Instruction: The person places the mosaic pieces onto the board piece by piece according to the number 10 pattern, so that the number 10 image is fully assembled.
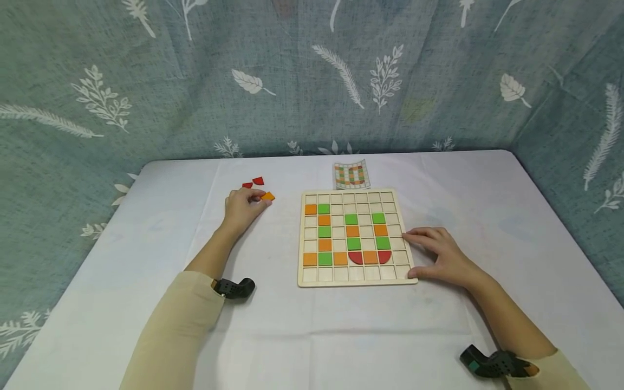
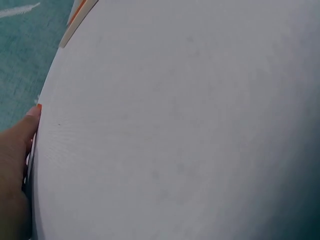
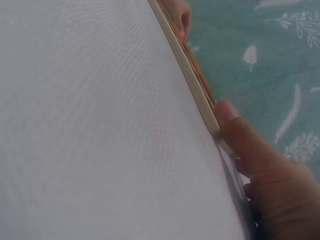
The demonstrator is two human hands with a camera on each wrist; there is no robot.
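My left hand (image 1: 241,208) pinches an orange tile (image 1: 268,195) between thumb and fingers, left of the wooden grid board (image 1: 327,285). Two red rounded pieces lie just beyond this hand, one red piece (image 1: 258,181) fully visible and the other partly behind the fingers. On the board, orange and green squares and two red rounded tiles sit in cells. My right hand (image 1: 441,257) rests at the board's right side, its thumb on the near corner and its fingertips at the edge. In the right wrist view, the thumb (image 3: 242,132) touches the board's rim.
A small printed card (image 1: 351,174) with a coloured grid pattern lies behind the board. White cloth (image 1: 273,336) covers the table. A grey-green leaf-patterned curtain (image 1: 292,108) hangs behind and at both sides.
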